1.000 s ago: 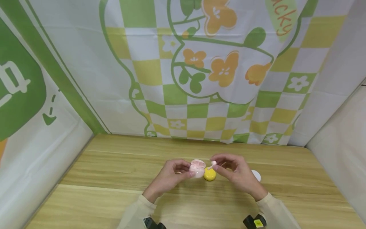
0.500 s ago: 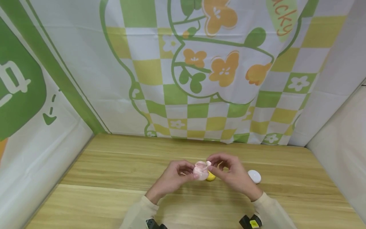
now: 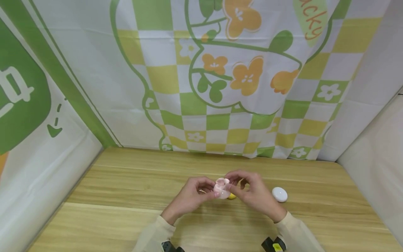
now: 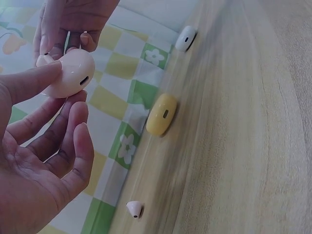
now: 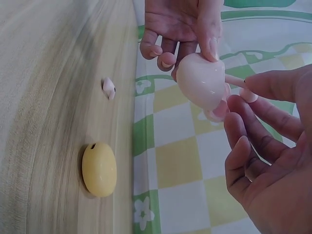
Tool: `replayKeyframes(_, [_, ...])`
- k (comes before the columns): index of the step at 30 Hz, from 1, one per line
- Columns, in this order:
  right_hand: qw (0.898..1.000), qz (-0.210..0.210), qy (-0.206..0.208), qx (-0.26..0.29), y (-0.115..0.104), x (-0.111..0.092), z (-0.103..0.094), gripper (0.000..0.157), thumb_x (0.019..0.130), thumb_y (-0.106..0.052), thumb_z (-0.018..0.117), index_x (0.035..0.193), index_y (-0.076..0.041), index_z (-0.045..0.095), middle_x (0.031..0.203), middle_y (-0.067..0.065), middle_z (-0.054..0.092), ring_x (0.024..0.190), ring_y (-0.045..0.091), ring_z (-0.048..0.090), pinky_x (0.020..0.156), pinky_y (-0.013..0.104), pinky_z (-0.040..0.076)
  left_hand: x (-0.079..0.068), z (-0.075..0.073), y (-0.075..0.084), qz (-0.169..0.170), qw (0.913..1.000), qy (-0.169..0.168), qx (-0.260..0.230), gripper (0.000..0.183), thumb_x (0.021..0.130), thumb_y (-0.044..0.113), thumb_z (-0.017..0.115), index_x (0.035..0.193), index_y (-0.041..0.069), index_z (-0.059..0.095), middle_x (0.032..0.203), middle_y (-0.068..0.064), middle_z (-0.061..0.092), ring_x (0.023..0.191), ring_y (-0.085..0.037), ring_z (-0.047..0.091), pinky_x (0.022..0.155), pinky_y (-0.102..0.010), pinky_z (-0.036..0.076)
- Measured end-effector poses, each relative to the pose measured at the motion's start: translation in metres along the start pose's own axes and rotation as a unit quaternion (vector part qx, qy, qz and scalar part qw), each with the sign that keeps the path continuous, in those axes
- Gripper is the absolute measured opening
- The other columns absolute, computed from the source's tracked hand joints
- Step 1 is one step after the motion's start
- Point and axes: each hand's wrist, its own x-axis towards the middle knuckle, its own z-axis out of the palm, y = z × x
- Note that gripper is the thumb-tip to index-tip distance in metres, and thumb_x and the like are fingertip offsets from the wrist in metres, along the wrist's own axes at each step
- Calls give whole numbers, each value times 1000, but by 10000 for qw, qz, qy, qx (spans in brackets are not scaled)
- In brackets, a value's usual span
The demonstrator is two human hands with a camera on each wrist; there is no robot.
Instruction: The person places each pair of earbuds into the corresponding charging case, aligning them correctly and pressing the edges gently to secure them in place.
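Observation:
My left hand (image 3: 192, 195) grips a small glossy pink earbud case (image 3: 223, 193) between thumb and fingers, above the table. Its lid stands open. My right hand (image 3: 252, 194) pinches a pink earbud (image 5: 249, 95) by its head, right at the mouth of the case. In the right wrist view the earbud's stem points toward the case, and its end meets the case's edge there. A second light pink earbud (image 4: 134, 208) lies on the table; in the head view it is hidden.
Behind the pink case, a rounded yellow case (image 4: 162, 115) rests on the wooden table (image 3: 126, 213), partly covered in the head view. A white case (image 3: 279, 194) sits to the right of my right hand. A patterned cloth (image 3: 217, 120) hangs at the table's back edge.
The right hand has moved left, bringing the earbud from beside the pink case to its opening. The left hand and case have shifted slightly right, covering more of the yellow case.

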Motion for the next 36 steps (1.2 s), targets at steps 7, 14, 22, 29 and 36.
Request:
replayKeyframes(7, [9999,-20,-79,-105,-2,2,1,16,93,-10,75,108,-14,75,95,-8,72,81,12,62,68,28,50,1,0,2,73,9999,-15,99,23,93,8,74,111,-5,70,102,-11,70,89,-19,63,77,-28,57])
replayKeyframes(14, [9998,-77,-79,-174,-6,4,2,17,93,-8,74,109,-15,76,104,-7,73,79,11,61,67,28,50,0,-1,3,119,9998,-9,134,22,93,8,73,110,-5,71,103,-12,70,89,-19,63,77,-27,57])
replayKeyframes(22, [9992,-160,-24,-353,-7,4,4,21,92,-6,74,111,-14,76,103,-7,71,77,10,60,66,28,52,0,0,3,26,9999,13,167,20,93,9,73,110,-2,71,102,-8,70,89,-17,64,79,-29,56])
replayKeyframes(29, [9986,-344,-18,-396,-6,4,5,21,91,-4,75,111,-12,77,99,-6,70,74,9,58,64,26,51,-2,0,3,20,10000,27,63,21,94,8,72,111,-4,70,103,-10,71,90,-18,64,80,-29,56])
replayKeyframes(36, [9980,-465,-10,-428,-6,5,6,22,91,0,74,110,-10,76,92,-5,67,75,9,57,63,26,50,-2,1,5,8,10000,72,-33,23,93,9,73,112,-5,70,104,-12,71,92,-20,64,80,-29,56])
